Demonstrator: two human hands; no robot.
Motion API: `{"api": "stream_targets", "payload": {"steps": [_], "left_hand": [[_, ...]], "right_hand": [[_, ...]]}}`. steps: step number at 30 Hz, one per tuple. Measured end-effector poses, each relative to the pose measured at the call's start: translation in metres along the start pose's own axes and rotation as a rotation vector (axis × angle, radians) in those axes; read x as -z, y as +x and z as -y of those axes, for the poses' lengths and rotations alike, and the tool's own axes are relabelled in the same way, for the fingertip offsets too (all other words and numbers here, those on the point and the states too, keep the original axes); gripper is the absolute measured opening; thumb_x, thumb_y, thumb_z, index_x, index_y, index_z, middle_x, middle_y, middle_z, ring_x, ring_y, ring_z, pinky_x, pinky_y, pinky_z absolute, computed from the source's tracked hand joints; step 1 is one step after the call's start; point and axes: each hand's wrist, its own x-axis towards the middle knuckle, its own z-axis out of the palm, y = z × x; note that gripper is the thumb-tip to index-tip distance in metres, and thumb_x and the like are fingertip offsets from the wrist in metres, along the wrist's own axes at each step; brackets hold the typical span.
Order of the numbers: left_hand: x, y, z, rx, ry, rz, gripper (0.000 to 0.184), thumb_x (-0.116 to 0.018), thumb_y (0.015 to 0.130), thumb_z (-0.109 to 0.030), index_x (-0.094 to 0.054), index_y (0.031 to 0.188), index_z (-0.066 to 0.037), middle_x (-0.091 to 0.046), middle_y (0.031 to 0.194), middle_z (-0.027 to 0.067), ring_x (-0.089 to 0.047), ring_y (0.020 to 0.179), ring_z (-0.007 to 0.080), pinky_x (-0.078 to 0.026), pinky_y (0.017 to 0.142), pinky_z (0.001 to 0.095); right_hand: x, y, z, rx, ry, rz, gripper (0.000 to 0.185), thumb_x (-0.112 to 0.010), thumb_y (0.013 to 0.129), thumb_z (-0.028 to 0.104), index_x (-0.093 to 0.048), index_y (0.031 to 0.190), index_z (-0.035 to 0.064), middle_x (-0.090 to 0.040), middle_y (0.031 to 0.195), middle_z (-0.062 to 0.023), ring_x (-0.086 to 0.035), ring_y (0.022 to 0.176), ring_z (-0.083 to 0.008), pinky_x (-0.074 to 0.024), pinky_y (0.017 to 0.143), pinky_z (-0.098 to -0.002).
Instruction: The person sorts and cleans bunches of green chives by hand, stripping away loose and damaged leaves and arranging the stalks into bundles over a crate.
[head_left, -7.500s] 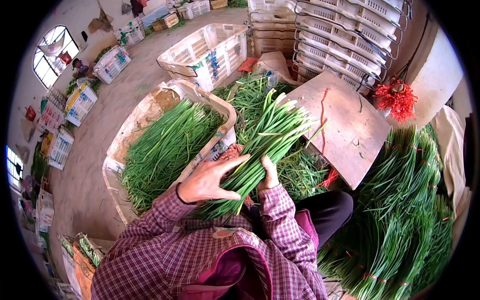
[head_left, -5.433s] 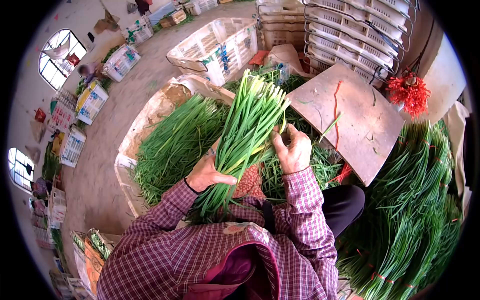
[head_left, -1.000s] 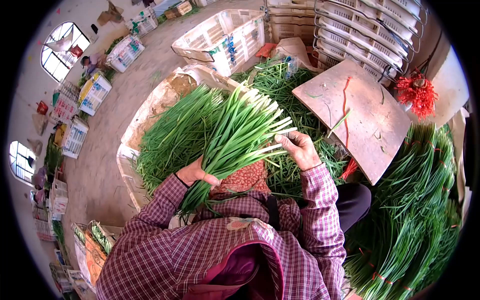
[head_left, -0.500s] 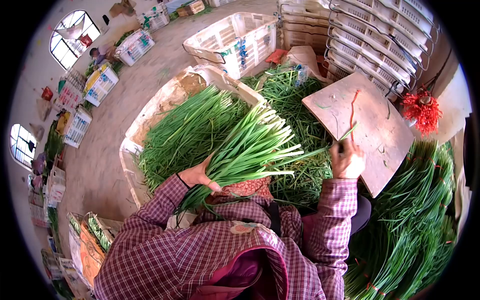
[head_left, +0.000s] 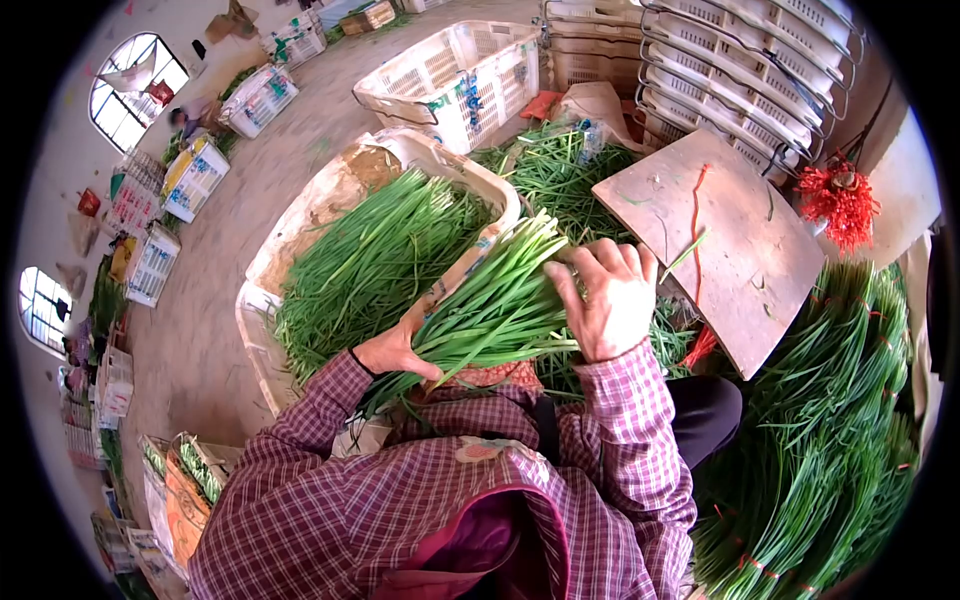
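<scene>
A thick bunch of garlic chives (head_left: 490,305) lies across my lap, its pale stem ends towards the upper right. My left hand (head_left: 390,352) is closed around its lower green part, thumb on top. At the pale ends is my right hand (head_left: 610,300), its thumb and fingers curled against the outer stems; the fingertips are partly hidden. More loose chives (head_left: 375,260) fill the worn white crate (head_left: 262,300) beside the bunch. To the right, a board (head_left: 715,250) carries a red tie (head_left: 697,220) and a few green scraps.
Tied chive bundles (head_left: 820,440) are heaped at the right. Loose leaves (head_left: 560,180) lie behind my right hand. A white basket (head_left: 450,90) and stacked crates (head_left: 740,80) stand at the back. Red ties (head_left: 840,205) hang by the wall. A person (head_left: 185,120) sits far left.
My right hand has moved left from beside the board to the pale ends of the bunch. The thin stem near its fingers no longer shows there. My left hand keeps its hold.
</scene>
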Motion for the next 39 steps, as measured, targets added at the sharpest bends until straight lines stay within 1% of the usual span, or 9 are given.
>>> {"api": "stream_targets", "payload": {"steps": [6,14,21,24,25,28,32,34,39], "left_hand": [[-0.001,-0.003,-0.005,-0.005,0.059,0.006,0.122,-0.086,0.06,-0.015,-0.005,0.15,-0.003,-0.027,0.15,0.0119,-0.026,0.137,0.0217,-0.018,0.114,0.0368],[0.001,0.0,-0.011,0.142,0.111,0.1,0.121,-0.086,0.061,-0.017,-0.005,0.149,-0.003,-0.027,0.15,0.0131,-0.027,0.136,0.0214,-0.021,0.113,0.0359],[-0.003,-0.001,-0.012,0.19,0.063,0.112,0.119,-0.086,0.062,-0.02,-0.006,0.149,-0.001,-0.029,0.148,0.0143,-0.03,0.135,0.0222,-0.023,0.112,0.036],[-0.004,-0.001,-0.015,0.017,0.166,0.031,0.065,-0.08,0.065,-0.017,-0.053,0.119,0.005,-0.064,0.107,0.0103,-0.06,0.092,0.0154,-0.048,0.086,0.0298],[-0.001,0.0,-0.017,0.052,0.135,0.061,0.09,-0.083,0.063,-0.019,-0.032,0.134,0.003,-0.049,0.126,0.0124,-0.046,0.113,0.0184,-0.036,0.098,0.0325],[0.003,-0.007,-0.02,0.082,0.098,0.035,0.1,-0.086,0.062,-0.018,-0.03,0.142,0.002,-0.051,0.13,0.0135,-0.05,0.117,0.0198,-0.037,0.102,0.0335],[0.005,-0.012,-0.028,0.107,0.007,-0.02,0.058,-0.081,0.064,-0.01,-0.056,0.115,0.005,-0.066,0.091,0.0054,-0.06,0.073,0.0122,-0.049,0.072,0.0286],[0.002,-0.011,-0.038,0.213,-0.049,-0.016,0.061,-0.079,0.065,-0.009,-0.054,0.118,0.004,-0.066,0.094,0.0062,-0.06,0.075,0.0125,-0.049,0.072,0.0283],[-0.007,-0.002,-0.03,0.014,0.021,-0.077,0.063,-0.079,0.065,-0.008,-0.052,0.121,0.004,-0.065,0.098,0.0064,-0.059,0.08,0.0123,-0.049,0.074,0.0278]], "right_hand": [[-0.008,0.002,0.006,-0.071,0.041,0.126,0.044,-0.074,0.066,0.036,-0.066,0.101,0.0108,-0.058,0.102,-0.0072,-0.053,0.102,-0.0268,-0.0328,0.1,-0.0483],[-0.022,0.0,0.008,-0.039,0.194,0.175,0.022,-0.068,0.07,0.023,-0.067,0.091,0.0163,-0.059,0.1,-0.0075,-0.052,0.102,-0.0264,-0.0353,0.095,-0.044],[-0.05,-0.003,-0.025,-0.034,-0.032,-0.058,0.013,-0.061,0.081,0.009,-0.051,0.088,0.0057,-0.06,0.078,-0.0127,-0.059,0.071,-0.0333,-0.048,0.068,-0.0415],[-0.043,-0.004,-0.055,-0.126,-0.073,-0.128,0.009,-0.056,0.086,0.012,-0.048,0.089,0.0082,-0.06,0.075,-0.0103,-0.06,0.063,-0.0298,-0.0499,0.057,-0.041],[-0.039,-0.005,-0.069,-0.193,-0.055,-0.156,0.01,-0.057,0.087,0.016,-0.049,0.09,0.0095,-0.063,0.076,-0.011,-0.061,0.062,-0.0297,-0.0504,0.057,-0.0433],[-0.017,-0.011,-0.122,-0.426,-0.226,-0.139,0.009,-0.057,0.09,0.017,-0.05,0.092,0.0113,-0.064,0.072,-0.011,-0.063,0.059,-0.0286,-0.0504,0.052,-0.0418],[0.008,-0.039,-0.179,-0.493,-0.541,0.098,0.012,-0.063,0.086,0.021,-0.061,0.098,0.0169,-0.066,0.084,-0.0079,-0.065,0.074,-0.0254,-0.0511,0.063,-0.0405],[0.016,-0.04,-0.143,-0.421,-0.545,0.086,0.019,-0.066,0.084,0.024,-0.065,0.101,0.0176,-0.066,0.092,-0.0071,-0.063,0.084,-0.025,-0.0499,0.07,-0.0393],[0.002,-0.025,-0.039,-0.176,0.29,-0.049,0.029,-0.058,0.092,0.035,-0.065,0.083,0.0083,-0.065,0.065,-0.0076,-0.062,0.05,-0.0193,-0.0519,0.049,-0.0318]]}}
